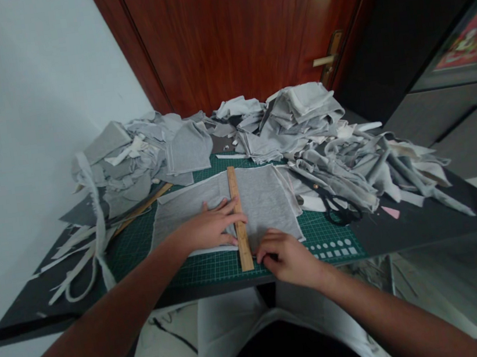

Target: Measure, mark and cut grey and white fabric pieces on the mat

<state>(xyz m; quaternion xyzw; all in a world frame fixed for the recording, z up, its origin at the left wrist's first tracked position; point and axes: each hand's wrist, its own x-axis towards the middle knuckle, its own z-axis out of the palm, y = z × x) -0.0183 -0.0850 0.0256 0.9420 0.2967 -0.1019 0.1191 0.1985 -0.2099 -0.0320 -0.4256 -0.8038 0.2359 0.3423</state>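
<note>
A wooden ruler stands lengthwise across a grey piece of fabric, which lies on a green cutting mat. My left hand rests flat with its fingers spread, the fingertips pressing on the ruler and the fabric. Close to the ruler's near end, on its right side, my right hand is closed at the fabric's front edge. A small dark tip shows at its fingers, but what they hold is mostly hidden. Black-handled scissors lie to the right, their blades by the fabric scraps.
Heaped grey fabric sits at the back left, with another fabric stack at the back right. Loose scraps spread on the right. A second wooden strip and pale fabric strips lie left. Behind stands a door.
</note>
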